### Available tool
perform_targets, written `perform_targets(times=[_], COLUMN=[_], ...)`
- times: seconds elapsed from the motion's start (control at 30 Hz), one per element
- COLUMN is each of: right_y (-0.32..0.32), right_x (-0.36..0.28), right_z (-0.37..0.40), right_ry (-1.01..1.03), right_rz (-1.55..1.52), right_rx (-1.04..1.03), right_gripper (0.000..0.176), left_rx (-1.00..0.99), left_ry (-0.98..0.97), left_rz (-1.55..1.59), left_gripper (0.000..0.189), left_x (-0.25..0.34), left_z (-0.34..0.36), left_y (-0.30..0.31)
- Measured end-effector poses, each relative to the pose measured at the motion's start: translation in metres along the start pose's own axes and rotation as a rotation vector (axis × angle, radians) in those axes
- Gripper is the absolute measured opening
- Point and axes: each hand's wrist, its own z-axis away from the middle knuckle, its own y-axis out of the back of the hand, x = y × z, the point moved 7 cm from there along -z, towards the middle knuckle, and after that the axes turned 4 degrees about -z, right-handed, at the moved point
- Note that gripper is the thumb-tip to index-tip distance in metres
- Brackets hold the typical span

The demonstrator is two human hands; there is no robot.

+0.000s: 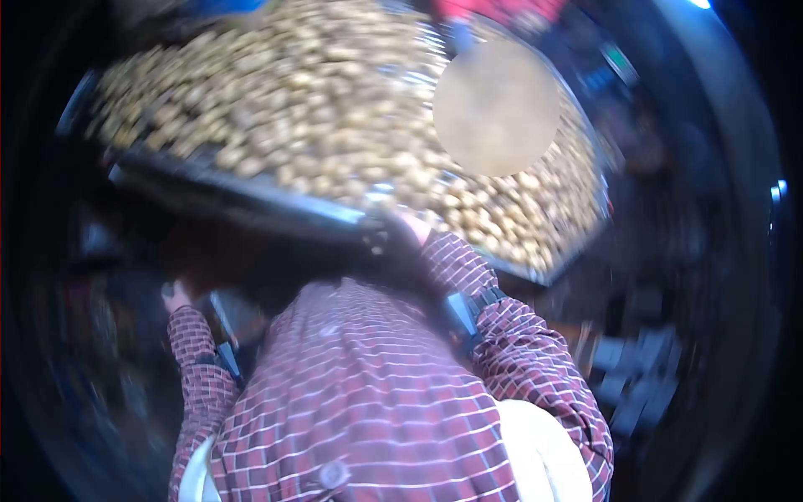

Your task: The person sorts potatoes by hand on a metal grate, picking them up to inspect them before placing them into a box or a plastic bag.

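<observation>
Checked shirt (360, 402) fills the near view. Beyond it, potatoes (318, 125), by the look of them, lie heaped in a wide metal-edged tray (284, 199). Right hand (413, 226) is at the near rim, beside the heap; blur hides the fingers, can't tell if they grip. Left hand (175, 296) is low, apart from the heap; finger state can't be read either. Co-worker's red sleeve (502, 8) at the far side. Judgement: each piece light, firm, apt to roll, skin could bruise; full tray heavy. Best hold: fingers round one piece's middle, top layer near rim.
</observation>
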Motion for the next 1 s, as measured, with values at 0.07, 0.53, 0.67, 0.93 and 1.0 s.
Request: perform_targets(times=[0.07, 0.53, 0.67, 0.93, 1.0], right_y=[0.03, 0.195, 0.209, 0.373, 0.43], right_x=[-0.023, 0.052, 0.046, 0.006, 0.01], right_z=[0.072, 0.302, 0.31, 0.356, 0.348], right_ry=[0.241, 0.083, 0.145, -0.14, -0.344], right_rz=[0.309, 1.037, 0.974, 0.961, 1.092], right_rx=[0.319, 1.634, 1.498, 1.629, 1.637], right_gripper=[0.036, 0.047, 0.042, 0.037, 0.046], left_rx=[-0.145, -1.467, -1.352, -1.447, -1.447], left_ry=[-0.376, -1.933, -2.041, -1.952, -1.95], left_rz=[0.023, -0.546, -0.867, -0.944, -0.972], left_gripper=[0.044, 0.066, 0.07, 0.067, 0.067], left_x=[0.074, 0.197, 0.181, 0.183, 0.181], left_z=[0.011, 0.643, 0.675, 0.674, 0.668], left_y=[-0.094, -0.443, -0.468, -0.49, -0.492])
